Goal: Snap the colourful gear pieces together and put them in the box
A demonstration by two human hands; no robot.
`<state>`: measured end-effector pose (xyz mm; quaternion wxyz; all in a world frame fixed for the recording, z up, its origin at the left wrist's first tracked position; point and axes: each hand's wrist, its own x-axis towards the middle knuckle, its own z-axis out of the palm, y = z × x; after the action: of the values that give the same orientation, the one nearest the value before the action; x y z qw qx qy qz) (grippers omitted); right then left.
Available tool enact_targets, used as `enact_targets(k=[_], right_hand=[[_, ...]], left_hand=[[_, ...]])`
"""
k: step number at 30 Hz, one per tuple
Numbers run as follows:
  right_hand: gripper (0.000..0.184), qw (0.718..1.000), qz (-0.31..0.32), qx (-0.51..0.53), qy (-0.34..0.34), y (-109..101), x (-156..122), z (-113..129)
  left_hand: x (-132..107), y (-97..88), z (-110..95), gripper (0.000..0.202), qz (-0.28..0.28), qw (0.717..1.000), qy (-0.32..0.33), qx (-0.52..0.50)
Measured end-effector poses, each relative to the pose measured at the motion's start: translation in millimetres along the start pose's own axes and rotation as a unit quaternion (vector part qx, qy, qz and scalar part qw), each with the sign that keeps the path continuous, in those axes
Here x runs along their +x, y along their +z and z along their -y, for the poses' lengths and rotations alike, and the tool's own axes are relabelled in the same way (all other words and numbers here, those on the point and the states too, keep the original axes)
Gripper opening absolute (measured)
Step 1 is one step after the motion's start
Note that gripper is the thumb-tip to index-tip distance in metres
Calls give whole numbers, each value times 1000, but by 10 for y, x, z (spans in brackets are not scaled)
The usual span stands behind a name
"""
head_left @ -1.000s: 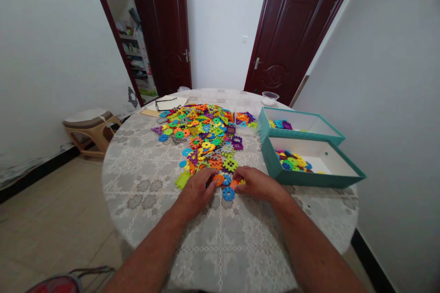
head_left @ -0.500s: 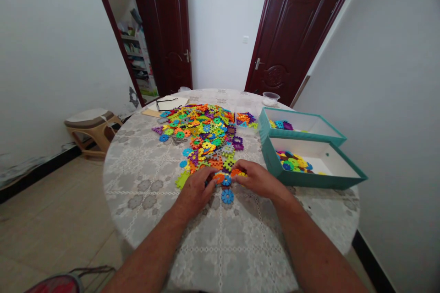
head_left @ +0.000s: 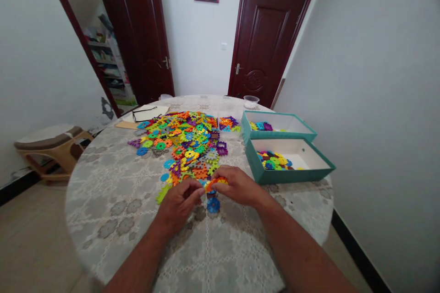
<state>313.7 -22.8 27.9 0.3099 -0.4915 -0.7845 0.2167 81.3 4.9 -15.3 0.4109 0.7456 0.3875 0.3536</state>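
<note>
"Two hands on one thing, would you say? The left hand [head_left: 178,206] and the right hand [head_left: 238,187] sit close together."

"Yes, both seem to pinch a curved strip of orange interlocking plastic pieces [head_left: 216,184], which lies right between them, one end towards each hand."

"How would you keep that steady?"

"I'd grip close to the joint and press the slots in square. A slanted push could spring stiff plastic like that apart."

"What's around it?"

"A blue snowflake-shaped plastic piece [head_left: 213,205] lies just below the hands. Beyond them spreads a heap of multicoloured plastic snowflake pieces [head_left: 182,142], its near edge just beside the left hand."

"And further out?"

"Two open teal cardboard boxes with white insides, a nearer box [head_left: 285,176] and a farther box [head_left: 271,133], hold more pieces to the right, on a round table's grey lace-patterned cloth [head_left: 110,219]. Black-framed glasses [head_left: 146,114] rest past the heap."
</note>
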Motion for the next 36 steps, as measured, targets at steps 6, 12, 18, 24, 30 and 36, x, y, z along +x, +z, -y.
enact_targets(k=[6, 12, 18, 24, 30, 36], right_hand=[[13, 929, -324, -176, 35, -509, -142, -113], [21, 814, -464, -309, 167, -828, -331, -582], [22, 823, -466, -314, 91, -709, -245, -471], [23, 932, -291, -218, -1, -277, -61, -130], [31, 987, 57, -146, 22, 187, -48, -43], [23, 987, 109, -117, 35, 332, -34, -91]], left_hand=[[-2, -111, 42, 19, -234, 954, 71, 173], [9, -88, 111, 11, -208, 933, 139, 258], [7, 3, 93, 15, -79, 940, 185, 276], [-13, 43, 80, 25, -14, 935, 169, 312], [-22, 77, 105, 15, -3, 926, 167, 338], [-11, 73, 149, 13, -17, 922, 152, 355]])
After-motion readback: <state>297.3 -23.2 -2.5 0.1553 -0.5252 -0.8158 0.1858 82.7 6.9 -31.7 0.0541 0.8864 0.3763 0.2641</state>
